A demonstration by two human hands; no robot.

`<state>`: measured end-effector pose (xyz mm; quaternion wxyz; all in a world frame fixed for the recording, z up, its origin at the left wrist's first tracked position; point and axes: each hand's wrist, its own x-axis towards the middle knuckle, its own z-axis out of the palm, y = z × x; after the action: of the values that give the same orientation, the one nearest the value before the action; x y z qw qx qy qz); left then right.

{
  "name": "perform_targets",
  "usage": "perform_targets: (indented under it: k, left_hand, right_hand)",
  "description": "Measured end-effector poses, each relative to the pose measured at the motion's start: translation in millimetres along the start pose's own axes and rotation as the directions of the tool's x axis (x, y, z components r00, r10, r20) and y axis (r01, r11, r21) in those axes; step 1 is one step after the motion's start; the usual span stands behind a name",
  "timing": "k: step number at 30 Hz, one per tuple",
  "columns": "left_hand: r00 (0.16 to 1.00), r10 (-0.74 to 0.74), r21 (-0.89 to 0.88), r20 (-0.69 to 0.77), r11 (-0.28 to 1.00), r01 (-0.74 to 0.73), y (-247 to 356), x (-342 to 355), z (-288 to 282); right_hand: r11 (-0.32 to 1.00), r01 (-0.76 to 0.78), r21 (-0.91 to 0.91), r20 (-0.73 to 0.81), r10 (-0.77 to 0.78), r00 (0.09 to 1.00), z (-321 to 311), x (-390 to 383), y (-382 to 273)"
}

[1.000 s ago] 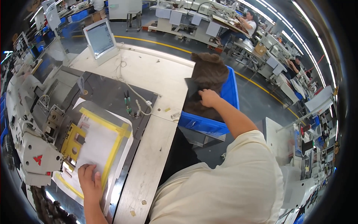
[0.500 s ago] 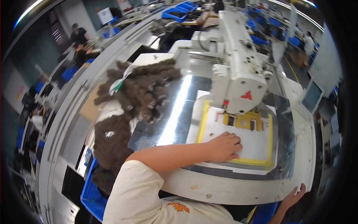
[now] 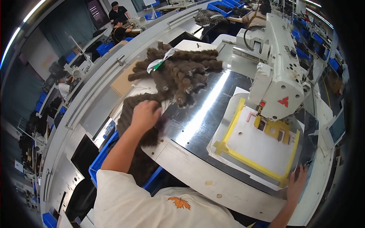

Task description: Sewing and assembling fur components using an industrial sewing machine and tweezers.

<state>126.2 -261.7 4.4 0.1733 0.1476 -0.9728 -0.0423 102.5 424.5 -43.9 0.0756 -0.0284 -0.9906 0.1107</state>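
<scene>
My left hand [image 3: 146, 117] is on a dark brown plush fabric piece [image 3: 131, 105] at the left edge of the machine table. Its fingers are curled against the pile, fingertips partly hidden. Just beyond lies a heap of brown furry strips [image 3: 182, 72] with a white and green tag. My right hand [image 3: 297, 183] rests by the near right corner of a flat template [image 3: 253, 146], fingers stretched out and holding nothing. Yellow tape edges the template's white sheet. Above its far side stands the head of a white sewing machine [image 3: 275, 91], over a yellow cut-out plate [image 3: 272, 129].
A shiny metal plate [image 3: 194, 114] covers the table between fabric and template. Below the left edge sits a blue bin [image 3: 99, 161] with more brown fabric. A long metal rail [image 3: 95, 72] runs along the left. Other people [image 3: 119, 13] work at far benches.
My left hand has left the template and crossed left onto the brown plush fabric. My right hand has moved from the table's near right edge to the template's corner. The view has shifted.
</scene>
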Motion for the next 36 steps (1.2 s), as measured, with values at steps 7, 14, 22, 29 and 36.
perform_targets:
  k: [7, 14, 22, 29, 36]
  left_hand:
    - [0.834, -0.529, 0.221, 0.156, 0.842, 0.492, -145.2, -48.8, 10.6]
    - [0.803, -0.576, 0.16, 0.152, 0.816, 0.555, -146.4, -35.2, 17.9]
    - [0.694, -0.714, 0.031, 0.096, 0.699, 0.715, -186.0, -2.6, 31.2]
    - [0.644, -0.717, -0.158, 0.268, 0.627, 0.763, -201.5, 10.1, 40.3]
    - [0.699, -0.632, -0.564, 0.334, 0.46, 0.686, -151.2, 19.6, 8.0]
  right_hand:
    - [0.995, -0.012, 0.102, -0.297, 0.042, 0.954, 19.9, -4.0, 29.4]
    - [0.989, -0.047, 0.141, -0.265, 0.083, 0.961, 19.1, -2.9, 32.6]
    - [0.967, -0.054, 0.249, -0.255, 0.119, 0.959, 18.1, -4.6, 30.0]
    - [0.971, -0.033, 0.236, -0.266, 0.097, 0.959, 21.6, -3.0, 35.9]
    - [0.98, -0.059, 0.188, -0.281, 0.111, 0.953, 16.6, -6.5, 28.5]
